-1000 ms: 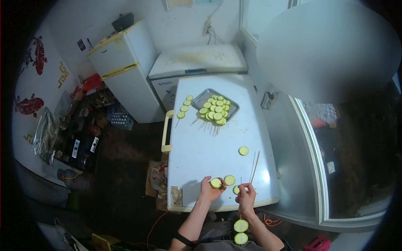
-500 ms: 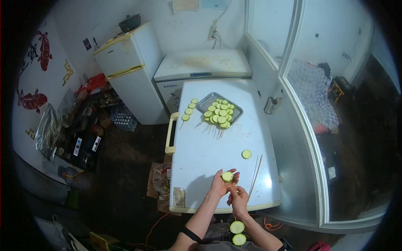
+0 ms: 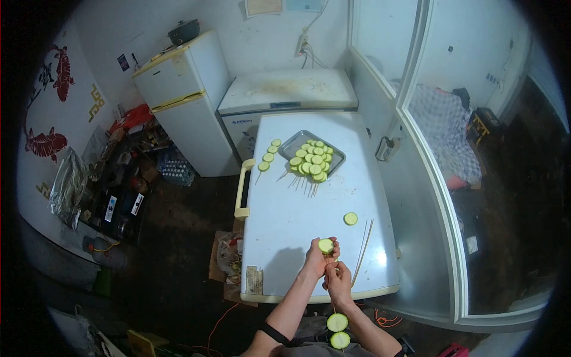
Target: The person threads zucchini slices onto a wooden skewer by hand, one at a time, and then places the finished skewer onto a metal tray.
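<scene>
Zucchini slices (image 3: pixel 337 323), two, threaded rim to rim on a skewer (image 3: pixel 334 309), below the right wrist. Right hand (image 3: pixel 338 277): fingertips pinched narrow, apparently on that skewer. Left hand (image 3: pixel 319 258): curled round a held slice (image 3: pixel 325 245), just beyond. Handling, as judged: slice best gripped flat and firm, skewer kept along its midline, fingers clear of the point. Farther, on the counter (image 3: pixel 285 214): spare skewers (image 3: pixel 363 253), loose slice (image 3: pixel 350 219), metal tray (image 3: pixel 291 141) with heaped slices (image 3: pixel 310 159).

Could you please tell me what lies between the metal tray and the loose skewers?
In the head view, one round green slice lies between the tray and the skewers.
</scene>
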Demonstrator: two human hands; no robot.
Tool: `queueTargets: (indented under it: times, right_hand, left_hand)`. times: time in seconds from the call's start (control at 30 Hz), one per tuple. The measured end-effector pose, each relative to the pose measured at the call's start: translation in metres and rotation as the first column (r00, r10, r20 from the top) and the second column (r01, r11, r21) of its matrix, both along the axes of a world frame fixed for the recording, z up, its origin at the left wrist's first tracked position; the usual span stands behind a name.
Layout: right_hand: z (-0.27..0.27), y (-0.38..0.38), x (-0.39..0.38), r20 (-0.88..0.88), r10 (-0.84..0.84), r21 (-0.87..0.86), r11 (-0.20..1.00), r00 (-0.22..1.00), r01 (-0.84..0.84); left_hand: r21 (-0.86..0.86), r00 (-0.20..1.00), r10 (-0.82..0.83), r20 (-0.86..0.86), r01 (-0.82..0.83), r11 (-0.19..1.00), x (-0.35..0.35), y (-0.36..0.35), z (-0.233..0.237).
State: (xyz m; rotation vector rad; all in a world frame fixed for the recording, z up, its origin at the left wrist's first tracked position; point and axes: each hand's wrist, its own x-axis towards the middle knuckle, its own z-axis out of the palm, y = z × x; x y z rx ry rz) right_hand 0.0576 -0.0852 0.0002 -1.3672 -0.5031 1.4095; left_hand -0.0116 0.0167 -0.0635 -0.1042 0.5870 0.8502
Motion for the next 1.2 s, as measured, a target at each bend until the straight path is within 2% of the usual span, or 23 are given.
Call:
queueTargets:
  times: [0.27,0.67,0.97,1.2]
  right_hand:
    - [-0.005,0.001,0.003,-0.026,-0.010,0.017,1.000,1.000,0.010]
    - [-0.006,0.000,0.005,0.008,-0.020,0.035,0.999,1.000,0.019]
    - [-0.004,0.002,0.006,0.052,-0.028,0.056,0.998,0.998,0.025]
    - [-0.001,0.004,0.006,0.066,-0.058,0.060,0.997,0.996,0.054]
  left_hand:
    - [0.019,0.994,0.025,-0.106,-0.023,1.000,0.006,-0.001,0.011]
    - [0.073,0.988,-0.002,-0.151,0.013,0.997,0.010,-0.001,0.020]
    - [0.055,0.999,-0.003,-0.048,0.005,0.998,0.011,-0.004,0.016]
    - [0.030,0.999,-0.008,-0.034,0.009,1.000,0.012,-0.006,0.017]
